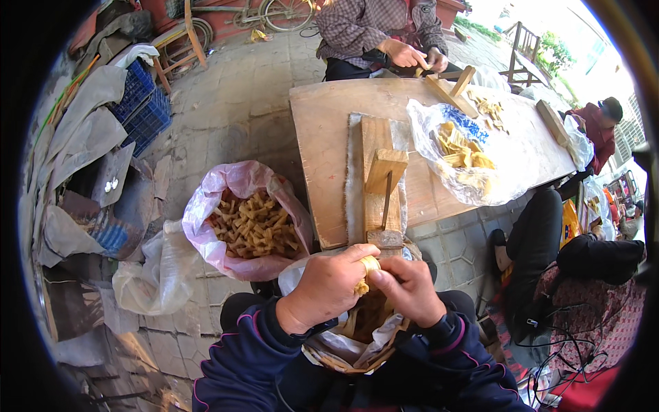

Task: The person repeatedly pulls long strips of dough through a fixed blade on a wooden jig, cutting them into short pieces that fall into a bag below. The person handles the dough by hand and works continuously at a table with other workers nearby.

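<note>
My left hand (329, 283) grips a pale yellow, flat strip (369, 263) wound into a small bundle, its gathered end showing below the fingers. From the other side, the thumb and fingers of my right hand (409, 288) pinch the same strip. Under both hands, a basket (337, 366) lined with white plastic rests at my lap and holds more strips (365, 314), partly hidden by the hands. Just beyond my fingers lies a wooden stand (378, 206) with an upright block (386, 170) and a thin metal rod (386, 201).
A pink plastic sack (231, 180) of short knotted pieces (255, 224) stands left of the plywood table (324, 154). On the table, a clear bag (427, 154) holds yellow strips. Across it, a person's hands (417, 55) work a strip. Blue crates (141, 113) stand far left.
</note>
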Motion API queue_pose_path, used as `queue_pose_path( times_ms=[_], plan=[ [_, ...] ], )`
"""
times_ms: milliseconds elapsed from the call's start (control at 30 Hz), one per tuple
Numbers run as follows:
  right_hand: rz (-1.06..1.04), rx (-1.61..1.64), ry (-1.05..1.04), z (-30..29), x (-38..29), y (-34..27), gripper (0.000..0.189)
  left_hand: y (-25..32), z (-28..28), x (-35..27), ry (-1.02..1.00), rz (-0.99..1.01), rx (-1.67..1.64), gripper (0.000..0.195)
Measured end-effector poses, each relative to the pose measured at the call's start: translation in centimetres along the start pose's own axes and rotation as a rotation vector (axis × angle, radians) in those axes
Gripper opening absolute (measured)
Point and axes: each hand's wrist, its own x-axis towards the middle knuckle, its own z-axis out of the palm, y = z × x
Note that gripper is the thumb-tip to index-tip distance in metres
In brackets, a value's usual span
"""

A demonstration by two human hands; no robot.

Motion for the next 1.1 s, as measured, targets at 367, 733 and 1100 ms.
queue_pose_path(
  times_ms=[367,733,1100],
  plan=[
    [0.496,0.790,-0.401,-1.6,-0.1,0.4,0.047,0.1,-3.1,0.1,0.325,0.001,-0.599,0.013],
    [0.592,0.829,-0.284,-1.3,0.6,0.0,0.039,-1.2,-1.9,0.0,0.059,-0.471,-1.081,0.031],
    [0.276,0.499,0.247,-2.6,1.7,0.2,0.017,-1.3,0.0,1.8,0.192,-0.461,-0.906,0.012]
  ],
)
